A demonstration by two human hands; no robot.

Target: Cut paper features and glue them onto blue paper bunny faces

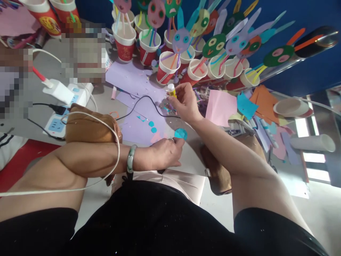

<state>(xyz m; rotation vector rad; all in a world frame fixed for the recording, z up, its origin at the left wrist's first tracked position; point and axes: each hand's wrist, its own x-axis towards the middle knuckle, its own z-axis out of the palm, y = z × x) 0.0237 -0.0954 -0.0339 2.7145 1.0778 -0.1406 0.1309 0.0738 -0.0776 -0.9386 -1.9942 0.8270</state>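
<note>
Left fingers (178, 143) pinch 1 blue disc (181, 132)

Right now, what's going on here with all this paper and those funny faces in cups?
A person sits at a table full of paper crafts. Their right hand holds a small yellow tube with a white top, and their left hand pinches the edge of a blue paper disc. Two smaller blue discs lie on purple paper nearby. Beyond the hands, colorful paper faces on thin stems stand in red and white cups.
</note>
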